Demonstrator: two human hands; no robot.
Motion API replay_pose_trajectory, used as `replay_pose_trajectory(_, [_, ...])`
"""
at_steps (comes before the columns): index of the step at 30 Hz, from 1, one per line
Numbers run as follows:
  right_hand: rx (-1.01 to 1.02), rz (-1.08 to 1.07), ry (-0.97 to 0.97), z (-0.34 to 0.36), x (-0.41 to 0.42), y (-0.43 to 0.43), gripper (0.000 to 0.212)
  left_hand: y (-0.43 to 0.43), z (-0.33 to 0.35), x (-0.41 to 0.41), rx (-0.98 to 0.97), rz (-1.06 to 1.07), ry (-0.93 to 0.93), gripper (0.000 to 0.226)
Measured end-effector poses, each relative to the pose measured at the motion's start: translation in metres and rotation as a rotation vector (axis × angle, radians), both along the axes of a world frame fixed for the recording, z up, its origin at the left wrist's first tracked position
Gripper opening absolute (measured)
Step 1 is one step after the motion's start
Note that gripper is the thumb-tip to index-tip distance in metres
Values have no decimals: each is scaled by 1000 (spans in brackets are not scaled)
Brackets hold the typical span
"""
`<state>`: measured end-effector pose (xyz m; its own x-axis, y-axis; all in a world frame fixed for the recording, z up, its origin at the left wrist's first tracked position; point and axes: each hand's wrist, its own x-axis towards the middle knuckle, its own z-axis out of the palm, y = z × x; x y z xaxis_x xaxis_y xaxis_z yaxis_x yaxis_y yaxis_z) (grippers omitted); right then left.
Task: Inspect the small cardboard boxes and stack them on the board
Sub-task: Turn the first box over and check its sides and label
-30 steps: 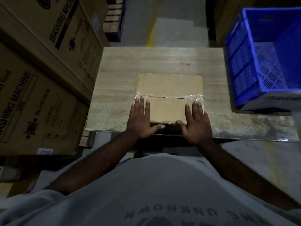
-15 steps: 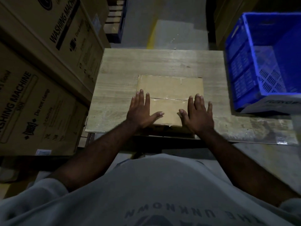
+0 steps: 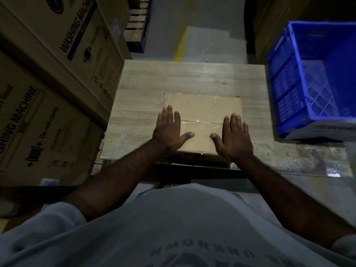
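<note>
Both the left hand [image 3: 167, 132] and right hand [image 3: 234, 136] are lying flat, fingers straight, on the taped cardboard box [image 3: 202, 112], its long axis probably running crosswise beneath the fingertips on the board [image 3: 192, 78].

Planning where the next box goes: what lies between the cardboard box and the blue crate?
Only bare board, seen in the head view; nothing sits between the cardboard box and the blue crate.

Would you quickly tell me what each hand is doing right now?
Left hand: open, flat on the cardboard box.
Right hand: open, flat on it too.
</note>
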<state>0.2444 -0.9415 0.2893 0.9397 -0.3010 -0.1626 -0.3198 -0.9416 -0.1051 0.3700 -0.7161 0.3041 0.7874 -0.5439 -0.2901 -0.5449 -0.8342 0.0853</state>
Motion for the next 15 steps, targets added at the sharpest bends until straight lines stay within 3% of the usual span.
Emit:
replay_pose_trajectory(9, [108, -55, -2, 17, 53, -29, 87, -15, 12, 49, -84, 75, 89, 89])
replay_pose_trajectory(15, [124, -73, -81, 5, 53, -27, 88, -15, 5, 48, -118, 125, 130, 99])
